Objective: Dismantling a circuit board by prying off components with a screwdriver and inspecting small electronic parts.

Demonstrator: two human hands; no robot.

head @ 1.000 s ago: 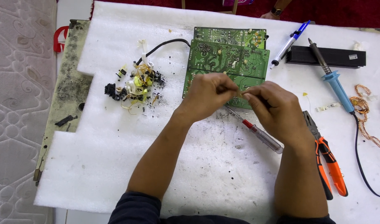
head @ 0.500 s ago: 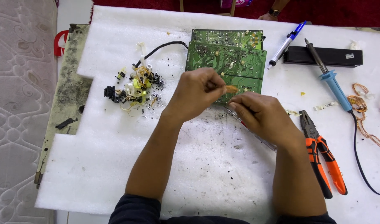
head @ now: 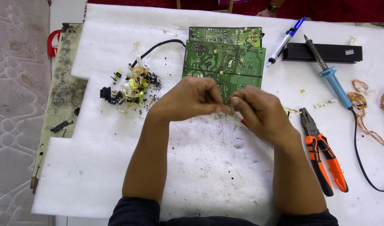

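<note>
My left hand (head: 191, 99) and my right hand (head: 259, 111) meet fingertip to fingertip just in front of the green circuit board (head: 223, 62). Together they pinch a small component (head: 226, 109) that the fingers mostly hide. A red-handled screwdriver (head: 244, 122) lies on the foam under my right hand, with only a bit of it showing. A second green board (head: 225, 35) lies behind the first. To the left of my left hand sits a pile of removed parts and wire scraps (head: 131, 87).
On the white foam sheet (head: 95, 167), orange-handled pliers (head: 322, 155) lie to the right. Beyond them are a blue soldering iron (head: 335, 81), copper wire (head: 363, 102), a black bar (head: 326, 52) and a blue pen-like tool (head: 286, 39). Another person's hand (head: 269, 9) is at the top edge.
Both hands have drawn a little toward me, off the board's edge. The small orange piece seen between the fingers is now mostly covered.
</note>
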